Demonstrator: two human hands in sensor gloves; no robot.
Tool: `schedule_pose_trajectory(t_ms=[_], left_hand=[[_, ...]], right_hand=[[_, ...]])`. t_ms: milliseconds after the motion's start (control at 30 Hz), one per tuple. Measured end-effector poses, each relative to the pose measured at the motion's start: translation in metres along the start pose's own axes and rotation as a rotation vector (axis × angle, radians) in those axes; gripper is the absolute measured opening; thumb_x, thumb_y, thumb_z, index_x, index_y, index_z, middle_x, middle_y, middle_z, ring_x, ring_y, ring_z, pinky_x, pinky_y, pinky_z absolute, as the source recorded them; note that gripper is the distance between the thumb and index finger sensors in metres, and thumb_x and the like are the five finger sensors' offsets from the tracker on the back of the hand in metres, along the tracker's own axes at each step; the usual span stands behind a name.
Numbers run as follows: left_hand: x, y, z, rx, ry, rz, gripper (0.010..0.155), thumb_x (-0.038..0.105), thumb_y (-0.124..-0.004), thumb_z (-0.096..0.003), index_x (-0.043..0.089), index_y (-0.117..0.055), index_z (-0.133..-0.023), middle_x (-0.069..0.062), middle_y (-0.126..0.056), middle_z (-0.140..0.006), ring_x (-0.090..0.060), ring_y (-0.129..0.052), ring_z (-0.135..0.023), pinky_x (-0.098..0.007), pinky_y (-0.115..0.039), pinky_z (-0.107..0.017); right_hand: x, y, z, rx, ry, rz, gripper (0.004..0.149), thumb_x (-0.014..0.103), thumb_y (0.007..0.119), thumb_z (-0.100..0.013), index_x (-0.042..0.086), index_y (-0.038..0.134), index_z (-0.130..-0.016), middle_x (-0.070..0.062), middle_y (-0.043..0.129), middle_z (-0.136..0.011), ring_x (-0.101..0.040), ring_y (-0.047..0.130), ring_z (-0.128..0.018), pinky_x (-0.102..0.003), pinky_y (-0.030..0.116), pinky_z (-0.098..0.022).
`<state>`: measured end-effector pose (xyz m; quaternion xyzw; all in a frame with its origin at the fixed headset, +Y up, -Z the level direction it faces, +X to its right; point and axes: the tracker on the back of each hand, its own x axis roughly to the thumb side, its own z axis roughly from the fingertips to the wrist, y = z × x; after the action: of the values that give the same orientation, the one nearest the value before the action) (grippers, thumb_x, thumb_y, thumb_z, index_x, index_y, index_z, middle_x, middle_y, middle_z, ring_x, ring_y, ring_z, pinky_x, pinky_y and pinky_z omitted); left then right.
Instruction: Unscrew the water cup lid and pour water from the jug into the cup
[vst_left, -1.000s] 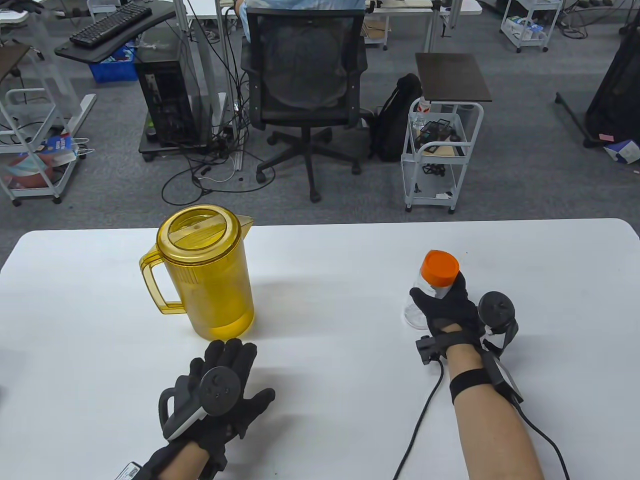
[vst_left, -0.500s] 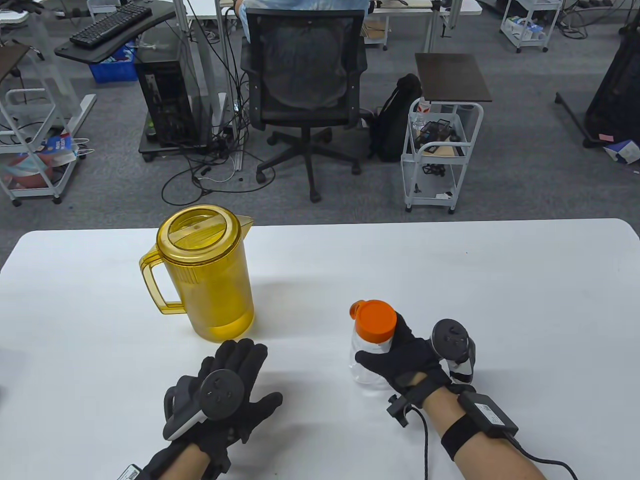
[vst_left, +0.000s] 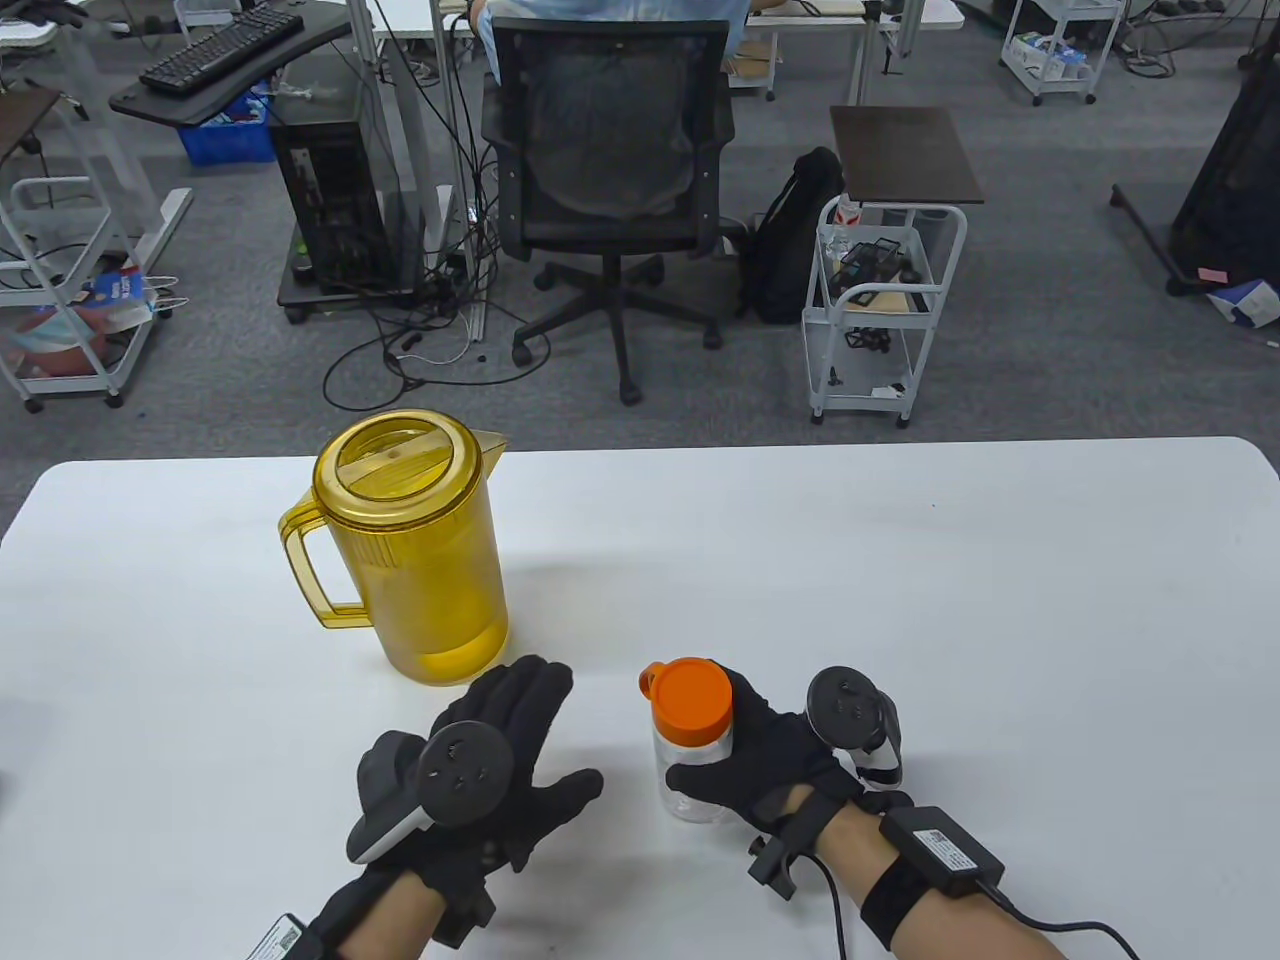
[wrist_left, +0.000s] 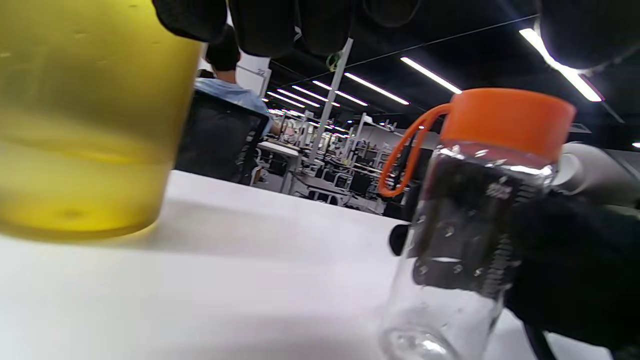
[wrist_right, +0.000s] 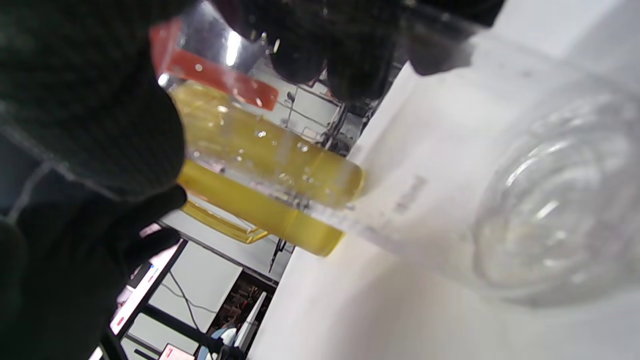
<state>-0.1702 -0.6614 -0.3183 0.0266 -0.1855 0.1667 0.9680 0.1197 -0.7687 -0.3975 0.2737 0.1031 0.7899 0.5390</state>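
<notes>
My right hand (vst_left: 765, 755) grips a clear plastic water cup (vst_left: 690, 775) with an orange screw lid (vst_left: 692, 698) and an orange carry loop, near the table's front centre. The lid sits on the cup. In the left wrist view the same cup (wrist_left: 460, 250) stands at the right, with its orange lid (wrist_left: 507, 120) and dark gloved fingers wrapped behind it. My left hand (vst_left: 505, 735) hovers just left of the cup, fingers spread and straight, holding nothing. The yellow translucent jug (vst_left: 415, 545) stands upright with its lid on, behind my left hand. Through the cup the jug (wrist_right: 270, 185) looks yellow.
The white table (vst_left: 900, 560) stretches wide to the right and far side. A black cable (vst_left: 845, 900) trails from my right wrist to the front edge. Beyond the table stand an office chair (vst_left: 610, 170) and a white trolley (vst_left: 885, 300) on the floor.
My right hand has carried the cup from the right side of the table leftward and toward me. My left hand has shifted right and slightly forward, toward the cup.
</notes>
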Motion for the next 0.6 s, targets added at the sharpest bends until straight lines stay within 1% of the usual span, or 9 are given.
schedule_pose_trajectory(t_ms=[100, 200, 300, 367, 467, 533, 600], left_hand=[[0.025, 0.008, -0.018, -0.031, -0.027, -0.043, 0.097, 0.085, -0.071, -0.0398, 0.040, -0.038, -0.119, 0.002, -0.053, -0.124, -0.035, -0.057, -0.117, -0.056, -0.054, -0.083], [0.045, 0.009, -0.039, -0.045, -0.052, -0.090, 0.097, 0.085, -0.072, -0.0391, 0.040, -0.040, -0.119, 0.001, -0.054, -0.123, -0.034, -0.057, -0.117, -0.056, -0.055, -0.082], [0.059, 0.005, -0.057, -0.127, -0.076, -0.101, 0.097, 0.086, -0.072, -0.0388, 0.042, -0.039, -0.119, 0.002, -0.049, -0.125, -0.035, -0.056, -0.117, -0.056, -0.055, -0.083], [0.064, 0.000, -0.064, -0.173, -0.089, -0.118, 0.097, 0.086, -0.072, -0.0383, 0.045, -0.038, -0.119, 0.003, -0.048, -0.126, -0.034, -0.057, -0.117, -0.056, -0.056, -0.082], [0.074, -0.009, -0.072, -0.242, -0.128, -0.164, 0.093, 0.086, -0.072, -0.0382, 0.050, -0.041, -0.118, 0.005, -0.048, -0.127, -0.032, -0.062, -0.115, -0.054, -0.058, -0.082], [0.079, -0.014, -0.076, -0.268, -0.164, -0.170, 0.090, 0.084, -0.073, -0.0384, 0.051, -0.044, -0.117, 0.006, -0.052, -0.126, -0.031, -0.066, -0.112, -0.053, -0.060, -0.080], [0.084, -0.016, -0.078, -0.287, -0.183, -0.221, 0.091, 0.085, -0.073, -0.0382, 0.051, -0.041, -0.117, 0.006, -0.056, -0.124, -0.030, -0.070, -0.108, -0.052, -0.062, -0.079]], right_hand=[[0.000, 0.001, 0.000, 0.015, 0.001, -0.007, 0.105, 0.056, 0.106, -0.033, 0.026, 0.037, -0.107, -0.007, 0.050, -0.111, -0.040, 0.070, -0.101, -0.066, 0.062, -0.073], [0.000, 0.004, 0.001, 0.040, 0.002, -0.017, 0.106, 0.057, 0.105, -0.034, 0.026, 0.036, -0.107, -0.007, 0.049, -0.111, -0.040, 0.069, -0.102, -0.066, 0.061, -0.073], [0.000, 0.006, 0.002, 0.059, 0.003, -0.023, 0.106, 0.057, 0.105, -0.034, 0.025, 0.035, -0.107, -0.007, 0.049, -0.111, -0.039, 0.069, -0.102, -0.065, 0.061, -0.074], [0.000, 0.007, 0.003, 0.077, 0.001, -0.023, 0.106, 0.057, 0.105, -0.034, 0.026, 0.035, -0.107, -0.007, 0.049, -0.111, -0.038, 0.069, -0.103, -0.065, 0.061, -0.074], [0.000, 0.008, 0.004, 0.111, 0.000, -0.019, 0.106, 0.058, 0.105, -0.033, 0.027, 0.035, -0.107, -0.005, 0.049, -0.111, -0.037, 0.068, -0.104, -0.064, 0.061, -0.074], [-0.001, 0.008, 0.004, 0.119, -0.001, -0.018, 0.106, 0.058, 0.105, -0.033, 0.028, 0.035, -0.107, -0.005, 0.049, -0.111, -0.036, 0.067, -0.104, -0.063, 0.061, -0.075], [0.000, 0.008, 0.005, 0.128, -0.006, -0.007, 0.107, 0.058, 0.106, -0.033, 0.028, 0.035, -0.107, -0.005, 0.049, -0.111, -0.035, 0.068, -0.104, -0.062, 0.061, -0.075]])
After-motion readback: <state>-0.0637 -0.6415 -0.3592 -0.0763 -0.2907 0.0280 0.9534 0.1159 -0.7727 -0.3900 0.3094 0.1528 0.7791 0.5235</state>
